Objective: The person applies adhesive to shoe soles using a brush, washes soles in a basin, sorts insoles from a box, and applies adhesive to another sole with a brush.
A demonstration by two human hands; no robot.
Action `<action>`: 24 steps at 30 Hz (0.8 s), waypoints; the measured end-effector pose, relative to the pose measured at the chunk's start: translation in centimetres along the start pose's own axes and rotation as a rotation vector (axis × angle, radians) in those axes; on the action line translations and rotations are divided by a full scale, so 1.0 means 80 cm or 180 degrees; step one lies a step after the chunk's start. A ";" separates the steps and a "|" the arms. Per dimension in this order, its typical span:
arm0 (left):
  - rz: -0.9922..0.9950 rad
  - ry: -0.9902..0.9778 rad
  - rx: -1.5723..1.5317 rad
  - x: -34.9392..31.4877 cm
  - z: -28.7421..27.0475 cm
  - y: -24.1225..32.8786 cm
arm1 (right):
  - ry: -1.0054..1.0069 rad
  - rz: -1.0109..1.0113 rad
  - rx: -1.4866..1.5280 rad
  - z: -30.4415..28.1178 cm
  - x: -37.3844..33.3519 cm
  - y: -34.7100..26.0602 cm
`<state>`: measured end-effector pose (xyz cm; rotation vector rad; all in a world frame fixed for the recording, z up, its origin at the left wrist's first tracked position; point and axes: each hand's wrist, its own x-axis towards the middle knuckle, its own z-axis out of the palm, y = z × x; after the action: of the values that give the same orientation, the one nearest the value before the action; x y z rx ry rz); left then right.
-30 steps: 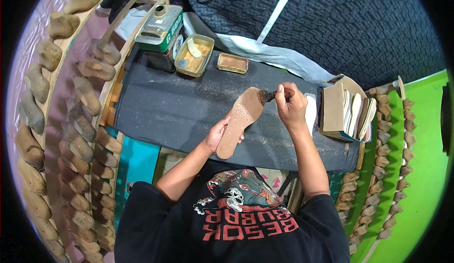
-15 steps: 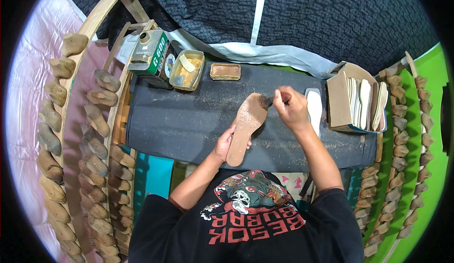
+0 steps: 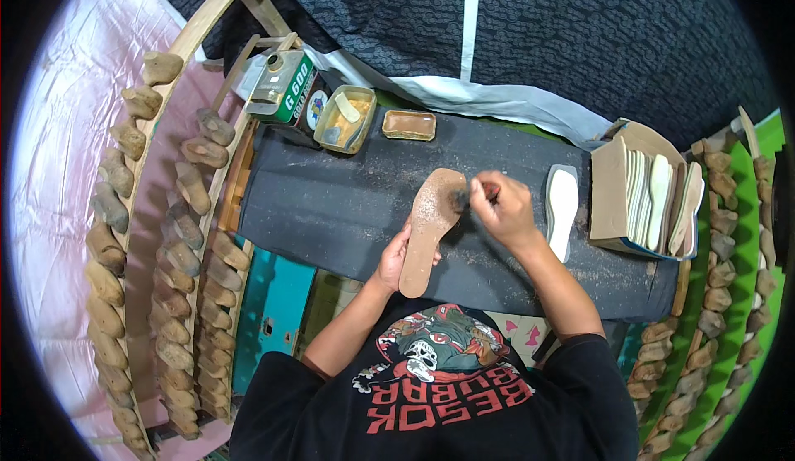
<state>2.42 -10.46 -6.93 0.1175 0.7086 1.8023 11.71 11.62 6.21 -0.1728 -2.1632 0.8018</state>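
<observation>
- Brown, sole-shaped piece (image 3: pixel 425 237): held above the surface (image 3: pixel 505 287), in front of the person's chest; the left hand (image 3: pixel 394 262) is closed around its narrower part, with the thumb along the left edge and fingertips showing at the right.
- The right hand (image 3: pixel 505 211) is clamped on a dark brush (image 3: pixel 460 200), slightly blurred, its bristles at the broad end's right edge.
- The piece's long axis runs away from the body, leaning slightly right; it lies to the right hand's left. That hand is nearer the broad end, the left nearer the narrow end.
- Beyond the broad end stands a small tray (image 3: pixel 409 136) of brown matter; left of it, a tub (image 3: pixel 334 145) and a green-and-silver can (image 3: pixel 296 96).
- Right of the right hand lies a white sole shape (image 3: pixel 562 208), then a cardboard box (image 3: pixel 609 192) of similar pieces.
- Wooden shoe forms (image 3: pixel 106 250) line racks on both sides.
</observation>
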 end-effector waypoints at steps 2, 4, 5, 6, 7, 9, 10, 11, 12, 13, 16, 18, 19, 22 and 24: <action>0.0092 0.0046 -0.0049 -0.007 0.003 -0.008 | -0.0083 0.0571 0.0115 -0.005 0.011 0.003; 0.0151 0.0322 0.0005 -0.012 0.006 -0.013 | 0.0099 0.0685 0.0245 0.001 0.022 0.029; 0.0272 0.0277 0.0048 -0.012 0.002 -0.013 | 0.0116 0.0835 0.0223 0.005 0.031 0.037; 0.0302 0.0314 0.0047 -0.019 -0.002 -0.013 | 0.0137 0.1138 0.0538 0.012 0.035 0.044; 0.0348 0.0456 0.0042 -0.021 -0.003 -0.012 | 0.0114 0.1249 0.0540 0.017 0.040 0.058; 0.0408 0.0595 0.0039 -0.022 -0.009 -0.005 | 0.0089 0.1345 0.0547 0.027 0.050 0.081; 0.0478 0.0573 -0.0018 -0.025 -0.014 0.001 | -0.0029 0.1373 0.0452 0.033 0.053 0.088; 0.0547 0.0544 -0.0076 -0.026 -0.019 0.007 | -0.0144 0.1399 0.0351 0.040 0.056 0.093; 0.0546 0.0534 -0.0075 -0.026 -0.023 0.010 | -0.0137 0.1395 0.0344 0.049 0.059 0.098; 0.0666 0.0467 -0.0106 -0.024 -0.021 0.016 | -0.0226 0.1376 0.0316 0.057 0.063 0.105; 0.0779 0.0409 -0.0135 -0.024 -0.020 0.034 | -0.0353 0.1325 0.0294 0.086 0.067 0.114; 0.0791 0.0431 -0.0148 -0.021 -0.025 0.045 | -0.0417 0.1169 0.0246 0.105 0.076 0.121; 0.0871 0.0421 -0.0087 -0.019 -0.030 0.052 | -0.0442 0.1147 0.0229 0.112 0.081 0.123; 0.0933 0.0533 -0.0092 -0.018 -0.046 0.069 | -0.0587 0.1170 0.0070 0.133 0.096 0.129; 0.0875 0.0542 -0.0235 -0.020 -0.056 0.082 | -0.0668 0.1173 -0.0016 0.147 0.101 0.130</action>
<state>-4.35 -14.92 -6.78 0.0120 0.7739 2.1181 -3.72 17.11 -0.34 -0.5224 -2.3655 1.0605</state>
